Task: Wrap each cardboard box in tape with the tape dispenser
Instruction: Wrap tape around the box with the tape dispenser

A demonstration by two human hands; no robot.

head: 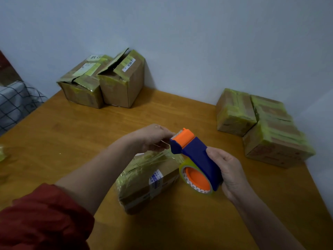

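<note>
Red sleeve (41, 217); left hand (153, 138) pinches tape (186, 162); right hand (228, 170) grips plastic dispenser (196, 154).

Left boxes (117, 82) and right boxes (270, 138) flank open tabletop (180, 112).

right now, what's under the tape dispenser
The tape dispenser, held in the right hand, hangs over a cardboard box with a white label, lying on the wooden table and partly taped. The box's far end is covered by the dispenser and the left hand.
</note>
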